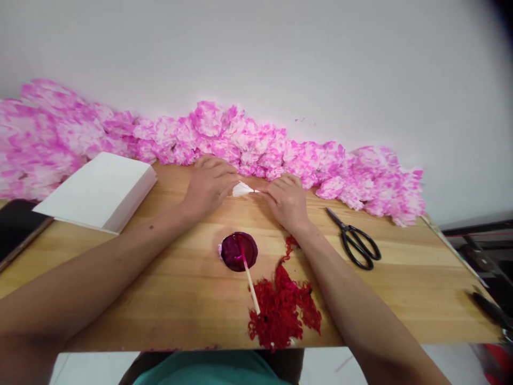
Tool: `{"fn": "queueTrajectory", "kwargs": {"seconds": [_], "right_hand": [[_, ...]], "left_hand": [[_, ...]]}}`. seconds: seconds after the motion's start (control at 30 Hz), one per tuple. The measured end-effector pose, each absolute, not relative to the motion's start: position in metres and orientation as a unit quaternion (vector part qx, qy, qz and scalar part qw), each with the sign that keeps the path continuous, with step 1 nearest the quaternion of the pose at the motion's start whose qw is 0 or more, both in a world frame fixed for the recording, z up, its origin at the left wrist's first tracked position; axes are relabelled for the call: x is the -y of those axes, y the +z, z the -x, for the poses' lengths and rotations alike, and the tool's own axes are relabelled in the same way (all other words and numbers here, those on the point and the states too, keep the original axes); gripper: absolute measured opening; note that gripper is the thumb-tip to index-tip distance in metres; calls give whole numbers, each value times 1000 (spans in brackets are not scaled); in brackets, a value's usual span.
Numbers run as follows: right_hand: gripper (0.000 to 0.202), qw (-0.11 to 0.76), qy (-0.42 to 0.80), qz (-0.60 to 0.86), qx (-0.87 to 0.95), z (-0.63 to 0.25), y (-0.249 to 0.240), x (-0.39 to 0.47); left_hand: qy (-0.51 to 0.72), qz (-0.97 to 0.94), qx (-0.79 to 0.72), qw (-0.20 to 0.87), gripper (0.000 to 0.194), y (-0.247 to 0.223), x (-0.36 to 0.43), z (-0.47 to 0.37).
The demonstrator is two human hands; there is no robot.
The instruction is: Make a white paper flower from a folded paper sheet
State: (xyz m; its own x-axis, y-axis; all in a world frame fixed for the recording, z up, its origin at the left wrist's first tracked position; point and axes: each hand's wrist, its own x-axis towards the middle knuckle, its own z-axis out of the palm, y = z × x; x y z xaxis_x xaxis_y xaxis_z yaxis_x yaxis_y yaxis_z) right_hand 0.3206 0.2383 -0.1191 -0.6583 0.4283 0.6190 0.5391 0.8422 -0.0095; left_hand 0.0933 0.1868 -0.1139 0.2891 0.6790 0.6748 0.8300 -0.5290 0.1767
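Observation:
Between my two hands is a small white paper piece (242, 189), fanned out on the left and gathered narrow on the right, with a thin red tie at its neck. My right hand (286, 200) pinches the narrow end. At the fanned side, my left hand (210, 183) is closed with its fingertips on the paper's edge; some of those fingers are hidden. A round dish of dark magenta liquid (230, 252) stands nearer to me, a pale stick (251, 289) resting in it. Below my right wrist lies a tangle of red yarn (276, 315).
Pink-and-white paper flowers (248, 136) line the back of the wooden table (168, 299) along the wall. On the left are a stack of white paper (100, 187) and a dark flat object (18, 230). Black-handled scissors (355, 240) lie right of my right hand.

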Motion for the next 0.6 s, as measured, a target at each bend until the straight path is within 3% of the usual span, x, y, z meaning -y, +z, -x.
{"fn": "queueTrajectory", "kwargs": {"seconds": [0.37,0.6], "right_hand": [[29,292,-94,266,914,-316,-120,-235],[27,281,-72,257,922,-315,-119,-232]], "left_hand": [[-315,836,421,157,26,-124,-189,-96],[-260,854,432,130,22,-122,-186,-103]]}}
